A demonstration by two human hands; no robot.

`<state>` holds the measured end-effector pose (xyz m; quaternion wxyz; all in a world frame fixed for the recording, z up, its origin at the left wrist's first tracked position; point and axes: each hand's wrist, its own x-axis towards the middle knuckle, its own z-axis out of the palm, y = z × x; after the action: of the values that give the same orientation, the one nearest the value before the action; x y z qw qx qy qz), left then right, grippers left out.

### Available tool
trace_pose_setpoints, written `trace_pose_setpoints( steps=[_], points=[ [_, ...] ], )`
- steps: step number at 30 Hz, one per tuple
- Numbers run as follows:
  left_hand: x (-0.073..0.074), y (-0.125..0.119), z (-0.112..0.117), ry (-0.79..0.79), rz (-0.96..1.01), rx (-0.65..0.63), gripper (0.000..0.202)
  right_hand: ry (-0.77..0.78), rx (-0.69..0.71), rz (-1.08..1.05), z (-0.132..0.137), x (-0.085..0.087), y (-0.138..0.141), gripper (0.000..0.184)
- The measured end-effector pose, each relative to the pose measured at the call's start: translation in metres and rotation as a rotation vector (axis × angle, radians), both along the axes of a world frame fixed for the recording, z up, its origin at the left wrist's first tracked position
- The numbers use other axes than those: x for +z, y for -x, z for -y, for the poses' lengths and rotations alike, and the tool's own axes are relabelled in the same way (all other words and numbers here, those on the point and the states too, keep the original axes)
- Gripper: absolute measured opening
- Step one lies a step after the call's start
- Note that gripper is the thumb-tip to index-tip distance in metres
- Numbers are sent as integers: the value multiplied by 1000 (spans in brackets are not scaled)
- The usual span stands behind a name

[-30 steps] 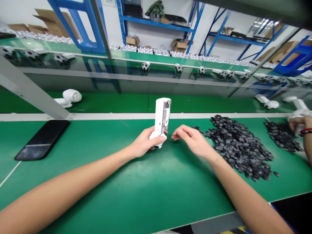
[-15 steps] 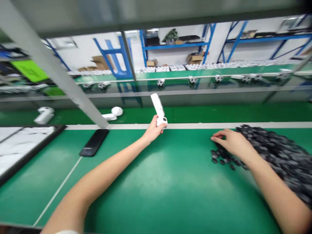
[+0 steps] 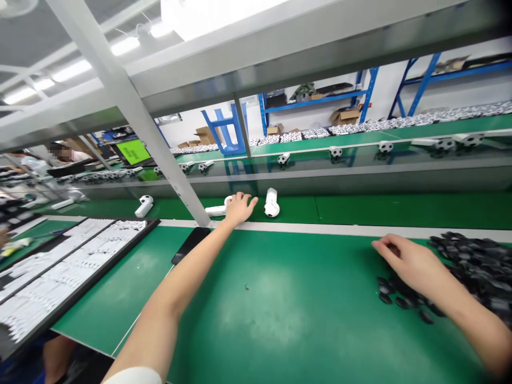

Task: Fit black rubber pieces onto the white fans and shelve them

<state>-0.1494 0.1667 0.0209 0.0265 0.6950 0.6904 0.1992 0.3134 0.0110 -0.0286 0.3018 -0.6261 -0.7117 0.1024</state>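
I see left hand [image 3: 239, 208] splayed, partly covering white ball-headed unit [image 3: 216, 211]; right hand [image 3: 410, 262] curled by small black pieces [image 3: 476, 258], can't tell if gripping any

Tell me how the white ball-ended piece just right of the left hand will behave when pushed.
The white ball-ended piece will probably swivel or rock rather than roll straight, since only one end is round and the other is elongated. It looks stiff, holding a clean shape with no visible sag. Its smooth-looking surface may make it slightly slippery.
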Motion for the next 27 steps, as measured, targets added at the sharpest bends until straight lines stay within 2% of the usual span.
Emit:
trace_pose_setpoints(
  steps=[4, 8, 11, 13, 15, 17, 19, 20, 21, 23, 27],
  points=[
    [6, 33, 14, -12, 5, 132, 72, 71, 114, -25, -3, -13, 6, 39],
    [18, 45, 24, 10, 142, 96, 69, 35, 107, 5, -7, -17, 10, 42],
    [33, 23, 31, -34, 330, -40, 68, -94, 81, -31, 0, -1, 23, 37],
    [40, -9, 44, -43, 486, -175, 68, -159, 87, -77, 12, 13, 40, 34],
    [41, -52, 70, 18, 649, -323, 66, -212, 116, -130, 27, 26, 61, 40],
    [36, -100, 107, 154, 827, -480, 63, -330, 183, -226, 41, 34, 82, 54],
    [25, -143, 148, 556, 1264, -610, 63, -450, 299, -331, 52, 37, 96, 62],
    [19, -159, 167, 780, 1355, -630, 61, -506, 341, -406, 56, 37, 101, 65],
    [12, -172, 182, 956, 1360, -619, 65, -548, 376, -498, 60, 37, 103, 63],
    [-1, -188, 201, 1155, 1254, -638, 84, -491, 435, -593, 63, 36, 102, 57],
    [-23, -193, 197, 1341, 1060, -732, 96, -117, 417, -683, 61, 34, 94, 62]
  ],
)
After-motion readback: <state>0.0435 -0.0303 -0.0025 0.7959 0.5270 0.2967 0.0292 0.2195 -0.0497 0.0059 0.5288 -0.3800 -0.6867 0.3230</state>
